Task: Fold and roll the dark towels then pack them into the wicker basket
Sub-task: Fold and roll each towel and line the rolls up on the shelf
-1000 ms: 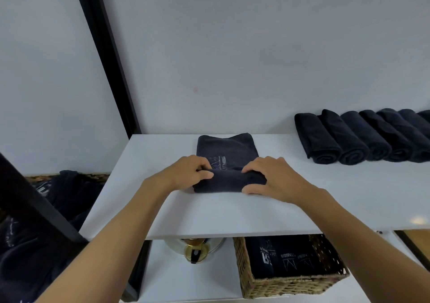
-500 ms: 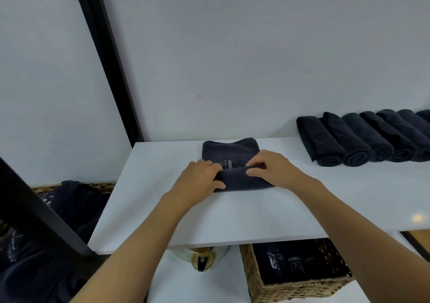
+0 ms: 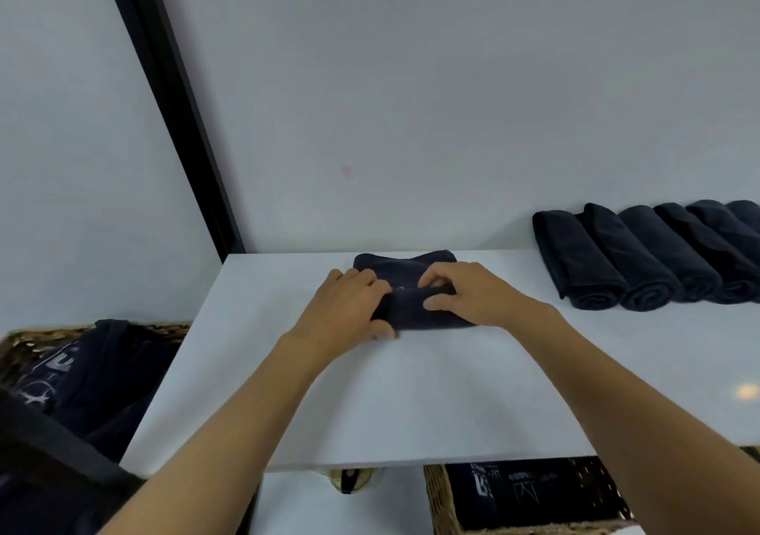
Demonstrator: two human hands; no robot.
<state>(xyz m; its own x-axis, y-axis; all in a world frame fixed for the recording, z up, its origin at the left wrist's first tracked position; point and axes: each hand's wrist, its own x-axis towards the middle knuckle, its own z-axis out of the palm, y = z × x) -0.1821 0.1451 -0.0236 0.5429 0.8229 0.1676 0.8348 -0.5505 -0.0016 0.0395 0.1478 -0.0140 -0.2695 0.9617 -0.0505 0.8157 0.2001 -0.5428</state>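
**Presently: Rolling Stage, One Towel in Work**

1. Work surface. The white shelf [image 3: 411, 403] carries all the rolling work. Its far edge meets the wall.

2. Completed items. A row of rolled towels [image 3: 641, 263] lies at the right rear of the shelf, each roll touching the next. The row runs out of view at the right edge, so no total can be given. By judgement, rolling is well advanced for these pieces.

3. Containers. The wicker basket [image 3: 438, 506] sits below the front edge of the shelf, at lower right. It holds dark printed cloth; whether these are packed rolls cannot be told. A second basket [image 3: 24, 345] at the left holds loose dark cloth [image 3: 111, 370], which probably awaits folding. Packing of the shelf row is not yet done.

4. Item in work. The towel [image 3: 415, 310] lies at the centre rear of the shelf. Its near part is rolled; a flat, folded part extends toward the wall.

5. Hand pose. Both forearms reach forward and converge on the roll.
   - The left hand [image 3: 345, 308] grasps the left end, fingers curled over the top.
   - The right hand [image 3: 473, 296] grasps the right end, fingers curled over the top and thumb on the near face.
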